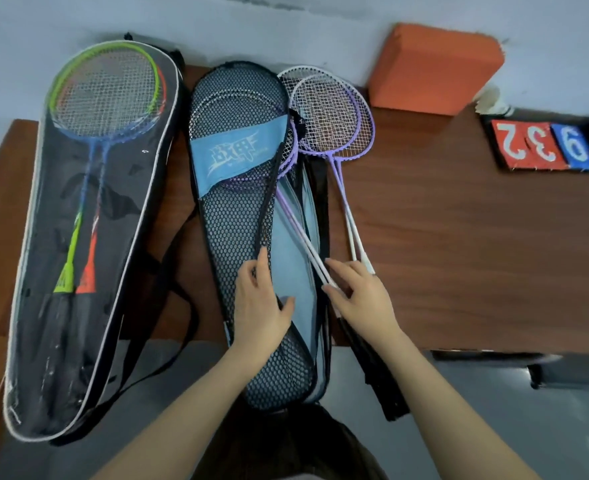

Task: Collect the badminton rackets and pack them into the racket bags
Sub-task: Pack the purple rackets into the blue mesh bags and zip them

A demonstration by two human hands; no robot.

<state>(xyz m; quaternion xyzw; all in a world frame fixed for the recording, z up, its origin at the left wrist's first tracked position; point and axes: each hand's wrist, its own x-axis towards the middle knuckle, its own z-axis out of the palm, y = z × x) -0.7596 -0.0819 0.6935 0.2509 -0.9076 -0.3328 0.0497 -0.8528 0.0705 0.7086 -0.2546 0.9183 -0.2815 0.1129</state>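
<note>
So the person is standing at the near edge of a brown wooden table (459, 220) with two racket bags lying on it, both hanging off that near edge a bit. The left hand (258, 303) is pinching the black zipper edge of the mesh-fronted blue racket bag (230, 237) in the middle of the table, thumb under the flap and fingers on top, holding it open. The right hand (359, 292) is sitting on the white shafts of two purple rackets (286, 202) that are lying half inside that opening, heads tucked under the mesh; its fingers are loosely curled over the shafts, but I can't really tell if it's gripping them or just touching. Another pair of purple rackets (334, 116) is lying just beside the bag on its right, heads pointing toward the far edge, handles near the right hand. Over at the left edge, a clear-fronted black bag (30, 306) is already holding a green racket (102, 88) and an orange one (86, 271). An orange foam block (431, 67) is leaning at the far edge, and a flip scoreboard (539, 143) is sitting by the right edge.
</note>
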